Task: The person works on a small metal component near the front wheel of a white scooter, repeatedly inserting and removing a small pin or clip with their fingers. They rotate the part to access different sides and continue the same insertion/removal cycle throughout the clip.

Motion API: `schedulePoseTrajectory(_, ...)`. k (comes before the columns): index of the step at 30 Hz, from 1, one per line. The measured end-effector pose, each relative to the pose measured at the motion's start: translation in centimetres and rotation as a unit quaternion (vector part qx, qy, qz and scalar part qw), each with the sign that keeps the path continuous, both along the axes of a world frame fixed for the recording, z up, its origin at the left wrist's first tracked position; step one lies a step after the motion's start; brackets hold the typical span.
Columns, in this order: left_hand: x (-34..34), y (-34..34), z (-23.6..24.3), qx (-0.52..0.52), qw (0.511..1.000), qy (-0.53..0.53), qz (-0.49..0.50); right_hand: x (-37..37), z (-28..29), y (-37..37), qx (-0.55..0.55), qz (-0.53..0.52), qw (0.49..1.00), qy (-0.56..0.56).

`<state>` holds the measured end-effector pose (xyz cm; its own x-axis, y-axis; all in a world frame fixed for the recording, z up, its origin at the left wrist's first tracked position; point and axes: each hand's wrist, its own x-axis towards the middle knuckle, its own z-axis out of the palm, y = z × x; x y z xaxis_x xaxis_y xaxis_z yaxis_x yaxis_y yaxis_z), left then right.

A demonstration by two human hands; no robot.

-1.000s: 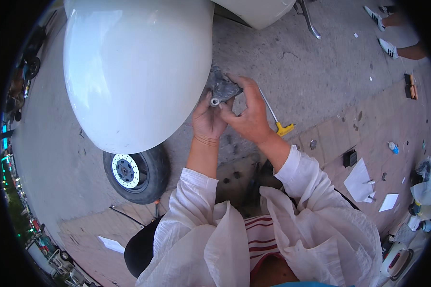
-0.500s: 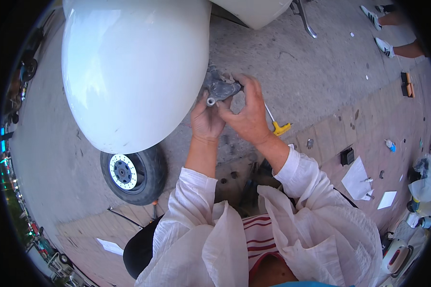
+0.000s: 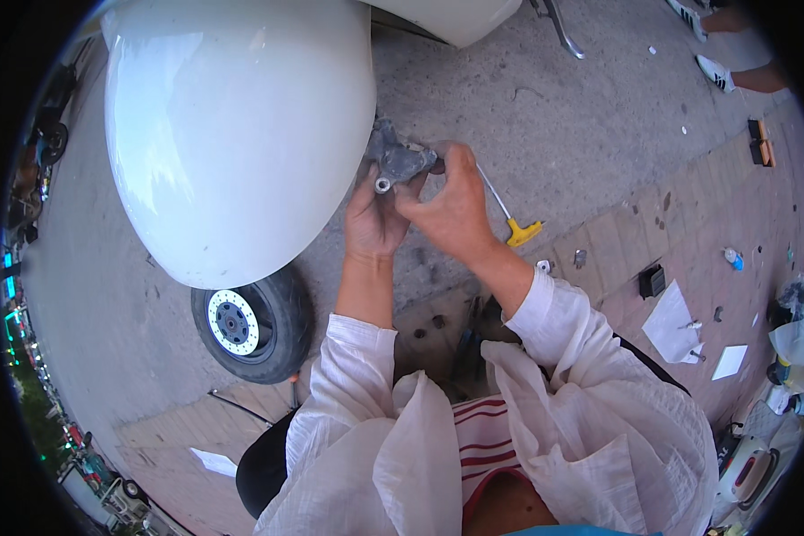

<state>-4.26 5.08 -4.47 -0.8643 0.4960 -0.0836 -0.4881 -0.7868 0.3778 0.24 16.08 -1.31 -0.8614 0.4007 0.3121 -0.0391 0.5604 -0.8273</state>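
Note:
A dusty grey brake caliper is between my two hands, at the lower right edge of a large white rounded fender. My left hand cups it from below, its thumb beside the caliper's round metal bushing. With thumb and bent fingers, my right hand grips the caliper's right end. Part of the left fingers is hidden behind the caliper. The caliper's far left side lies close to the fender; whether they touch I cannot tell.
A wheel with a white brake disc lies below the fender. On the pavement are a yellow-handled T-shaped tool, a small black box, white sheets with metal bolts, and plastic bags. Another person's shoes show at upper right.
The view has shifted slightly, so fender, hands and caliper appear a little further left. Both hands keep hold of the caliper, the right fingers slightly more closed at its end.

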Motion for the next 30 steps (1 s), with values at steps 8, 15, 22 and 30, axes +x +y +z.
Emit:
schedulePoseTrajectory(8, 0.1, -0.6, -0.4, -0.007, 0.999, -0.034, 0.002, 0.1, 0.1, -0.5, -0.008, 0.019, 0.999, 0.046)
schedulePoseTrajectory(15, 0.8, -0.5, -0.7, 0.019, 1.000, -0.002, -0.003, 0.3, 0.1, -2.2, -0.086, -0.047, 0.991, 0.088)
schedulePoseTrajectory(22, 0.7, -0.3, -0.6, -0.035, 0.999, 0.019, 0.008, 0.6, -0.2, -2.7, -0.082, -0.053, 0.994, 0.050)
schedulePoseTrajectory(30, 1.0, -0.3, -1.3, -0.083, 0.996, -0.015, 0.042, 0.3, -0.2, -2.4, -0.123, -0.073, 0.988, 0.062)
